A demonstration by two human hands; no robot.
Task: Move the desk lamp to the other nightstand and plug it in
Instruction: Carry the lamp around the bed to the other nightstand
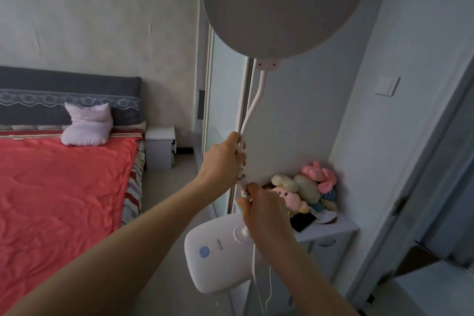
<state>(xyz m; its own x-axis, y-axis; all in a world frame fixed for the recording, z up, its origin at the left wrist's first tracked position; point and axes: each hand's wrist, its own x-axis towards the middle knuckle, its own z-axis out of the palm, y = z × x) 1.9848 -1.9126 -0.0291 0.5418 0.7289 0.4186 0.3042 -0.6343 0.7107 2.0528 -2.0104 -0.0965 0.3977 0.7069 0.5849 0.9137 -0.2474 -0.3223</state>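
Observation:
The white desk lamp is held up in the air in front of me. Its big round grey head (277, 2) fills the top of the view, and its white base (218, 251) with a blue button hangs low. My left hand (223, 161) grips the thin white neck (252, 108) of the lamp. My right hand (264, 210) grips the neck just below it, near the base. The lamp's thin white cord (256, 279) dangles down from the base. A small white nightstand (160, 147) stands beside the bed, against the far wall.
A bed with a red quilt (64, 187) and a lilac pillow (87, 126) lies on the left. A white cabinet (331, 233) on the right carries plush toys (305, 187) and a dark phone. A wall switch (387, 86) and a door frame are at the right.

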